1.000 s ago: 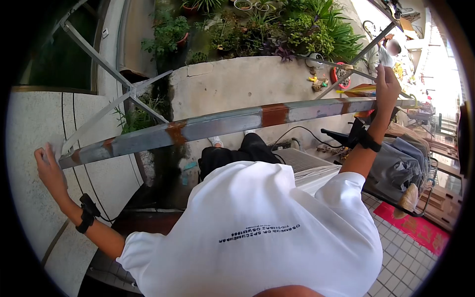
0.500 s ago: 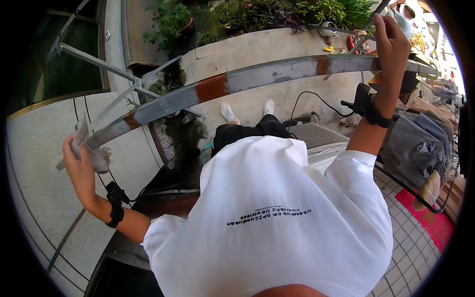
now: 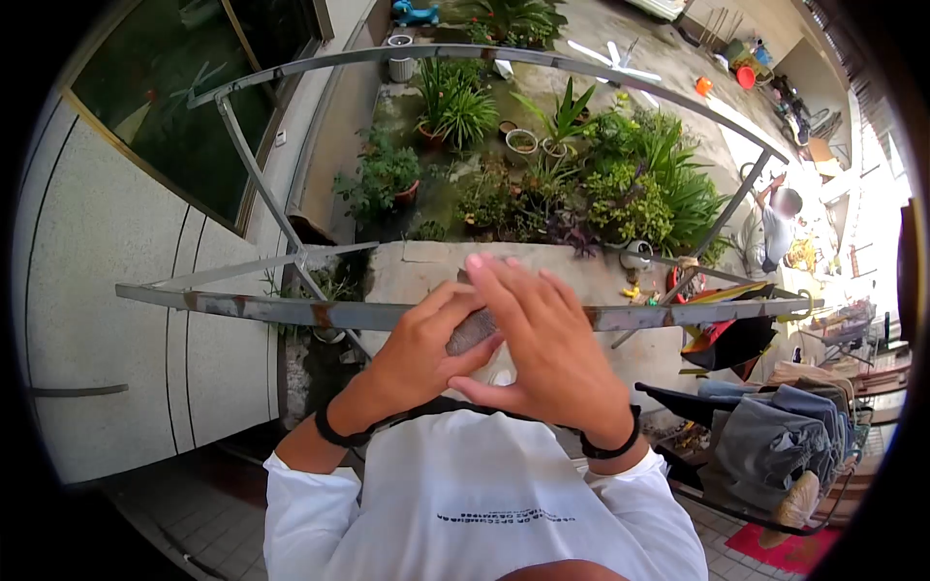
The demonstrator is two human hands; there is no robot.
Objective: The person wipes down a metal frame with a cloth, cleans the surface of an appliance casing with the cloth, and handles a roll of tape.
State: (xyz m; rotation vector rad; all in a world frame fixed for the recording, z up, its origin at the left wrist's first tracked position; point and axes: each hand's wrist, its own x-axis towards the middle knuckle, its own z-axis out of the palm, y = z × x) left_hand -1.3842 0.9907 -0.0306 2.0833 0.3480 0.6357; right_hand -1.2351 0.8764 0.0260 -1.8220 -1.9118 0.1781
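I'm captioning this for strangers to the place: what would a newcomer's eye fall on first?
First, at the centre, the left hand and right hand close together, a grey item between the left thumb and fingers. Next, the rust-patched metal frame stretching across the view behind them. Beyond its near bar, the green plants fill the upper middle.

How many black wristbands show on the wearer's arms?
2: the left wristband, just below the left hand, and the right wristband, just below the right hand. Any under the white sleeves would be hidden.

Pale wall point(image 3: 107, 368), dark window point(image 3: 165, 107), tiled floor point(image 3: 705, 523), daylight point(image 3: 872, 107).
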